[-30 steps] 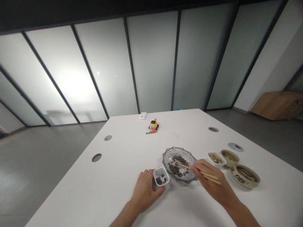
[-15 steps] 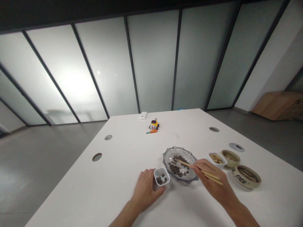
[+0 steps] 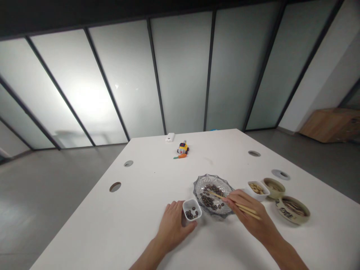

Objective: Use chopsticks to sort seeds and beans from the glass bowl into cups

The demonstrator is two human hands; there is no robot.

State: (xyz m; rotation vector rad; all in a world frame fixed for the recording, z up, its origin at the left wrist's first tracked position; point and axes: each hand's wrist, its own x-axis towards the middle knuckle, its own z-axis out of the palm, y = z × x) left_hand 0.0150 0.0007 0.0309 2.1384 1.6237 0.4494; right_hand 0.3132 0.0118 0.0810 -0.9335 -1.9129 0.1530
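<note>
the right hand [image 3: 250,217] holds a pair of chopsticks [image 3: 233,202] pinched in its fingers, tips over the dark beans [image 3: 210,197] in the glass dish [image 3: 198,187]. the beans look small, hard and slippery, best nipped across the middle. the left hand [image 3: 173,225] has its fingers curled round one small white cup [image 3: 192,210] with about seven beans. beyond the right fingers: one white dish of nuts [image 3: 257,188], two brown bowls [image 3: 292,210].

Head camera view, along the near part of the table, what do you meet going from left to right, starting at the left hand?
left hand → small white cup of dark beans → glass dish → right hand holding chopsticks → white dish of nuts → small brown bowl → large brown bowl.
</note>
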